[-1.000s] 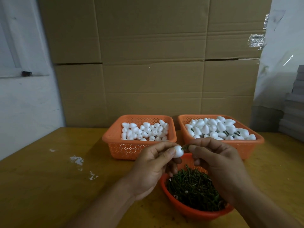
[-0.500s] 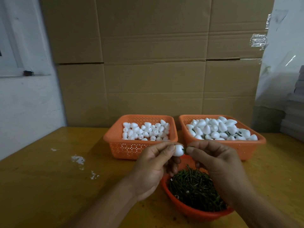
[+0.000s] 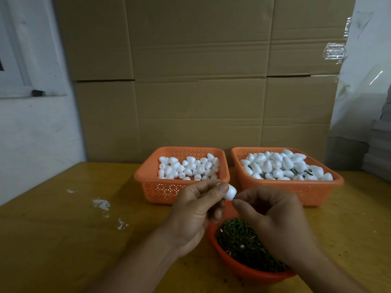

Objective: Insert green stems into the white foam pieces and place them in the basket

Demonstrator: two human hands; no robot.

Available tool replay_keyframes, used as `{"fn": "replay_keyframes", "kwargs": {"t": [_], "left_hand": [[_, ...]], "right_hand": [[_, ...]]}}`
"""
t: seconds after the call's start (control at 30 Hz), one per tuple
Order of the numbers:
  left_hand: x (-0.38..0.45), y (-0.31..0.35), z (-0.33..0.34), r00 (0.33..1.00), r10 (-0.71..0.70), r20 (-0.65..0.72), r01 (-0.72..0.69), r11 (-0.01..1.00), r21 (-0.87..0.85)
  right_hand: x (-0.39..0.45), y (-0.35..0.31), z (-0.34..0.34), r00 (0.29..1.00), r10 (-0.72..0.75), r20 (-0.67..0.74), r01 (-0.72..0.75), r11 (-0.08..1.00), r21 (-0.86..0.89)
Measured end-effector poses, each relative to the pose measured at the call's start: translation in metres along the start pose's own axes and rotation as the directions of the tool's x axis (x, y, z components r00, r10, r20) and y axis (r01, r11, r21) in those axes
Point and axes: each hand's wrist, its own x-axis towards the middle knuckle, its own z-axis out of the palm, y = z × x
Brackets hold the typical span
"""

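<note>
The left hand (image 3: 195, 210) pinches 1 white foam piece (image 3: 230, 192) between thumb and fingertips, above the near edge of the stem bowl. The right hand (image 3: 273, 214) has its fingers curled, with thumb and forefinger pressed together at the lower end of the foam piece; the green stem itself is not visible there, so what this hand holds cannot be determined. Directly below both hands, an orange bowl (image 3: 249, 271) sits on the bench (image 3: 63, 240) and contains a pile of green stems (image 3: 239, 240). Behind the hands stand 2 orange perforated baskets side by side: the left basket (image 3: 152, 187) holds plain foam pieces, and the right basket (image 3: 317, 192) holds foam pieces with green stems showing among them. White crumbs (image 3: 101, 204) lie on the bench at left. Cardboard boxes (image 3: 201, 81) form the backdrop.
</note>
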Motion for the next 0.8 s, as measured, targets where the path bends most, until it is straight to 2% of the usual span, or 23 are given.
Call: {"fn": "replay_keyframes", "kwargs": {"t": [0.17,0.47,0.67,0.8], "left_hand": [[-0.0012,0.0011,-0.0023,0.998,0.007,0.063,-0.006,1.0,-0.016],[-0.0004,-0.0008,0.0014,0.99,0.13,0.053,-0.137,0.979,0.152],[-0.0009,-0.0017,0.0018,0.977,0.209,0.05,-0.214,0.937,0.275],[-0.0007,-0.0045,0.0042,0.972,0.231,0.038,-0.232,0.928,0.292]], "right_hand": [[-0.0003,-0.0008,0.0011,1.0,0.004,-0.016,-0.004,1.0,0.006],[-0.0031,-0.005,0.0083,1.0,0.01,-0.016,-0.008,0.99,0.138],[-0.0025,-0.0041,0.0094,0.999,0.039,0.036,-0.046,0.973,0.227],[-0.0007,-0.0046,0.0082,0.995,0.059,0.085,-0.082,0.954,0.289]]}}
